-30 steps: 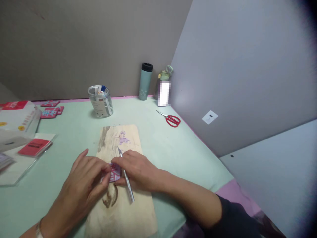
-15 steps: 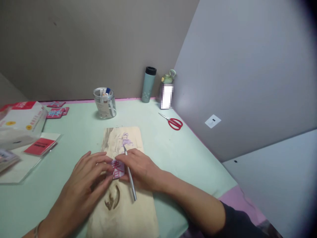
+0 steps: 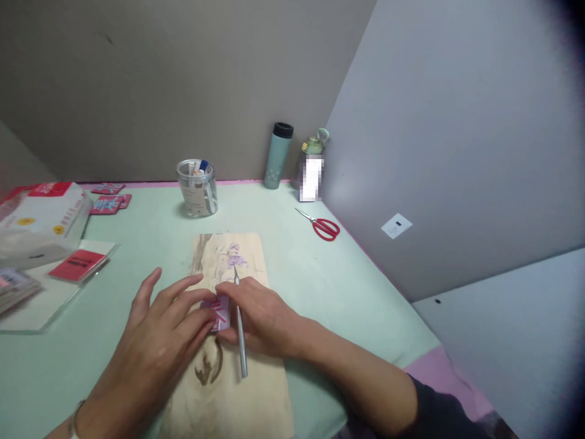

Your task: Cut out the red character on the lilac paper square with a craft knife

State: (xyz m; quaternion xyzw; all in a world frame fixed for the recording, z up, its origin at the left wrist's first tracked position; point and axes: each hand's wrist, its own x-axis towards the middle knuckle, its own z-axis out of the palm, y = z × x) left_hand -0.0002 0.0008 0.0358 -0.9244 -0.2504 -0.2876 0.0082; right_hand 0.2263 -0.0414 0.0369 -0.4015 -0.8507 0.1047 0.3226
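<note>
Head view: a wooden board (image 3: 256, 405) lies on the pale green tabletop (image 3: 256, 213), its near end at the bottom of the view; a brown mark (image 3: 208, 366) is on it, just nearer than the hands; the left hand (image 3: 159, 335) has its fingers spread, with some fingertips on a small printed card (image 3: 222, 311) and others up in the air; its thumb is hidden, so I cannot tell if it pinches; the right hand (image 3: 265, 317) has finger and thumb clamped on that card's right part; a silver craft knife (image 3: 242, 341) lies along this hand, blade pointing to the far end.

The card is low over the middle of the board, between the hands; I cannot tell if it touches the wood; it looks light, flat and a bit stiff, maybe slippery, and could bend or get scratched; its edges seem the best place to hold, away from the sharp tip.

Past it, a purple figure (image 3: 236, 256) sits near the board's far right corner; red-handled scissors (image 3: 325, 229) lie near the tabletop's right edge; a clear jar (image 3: 196, 195) stands near the far edge.
</note>
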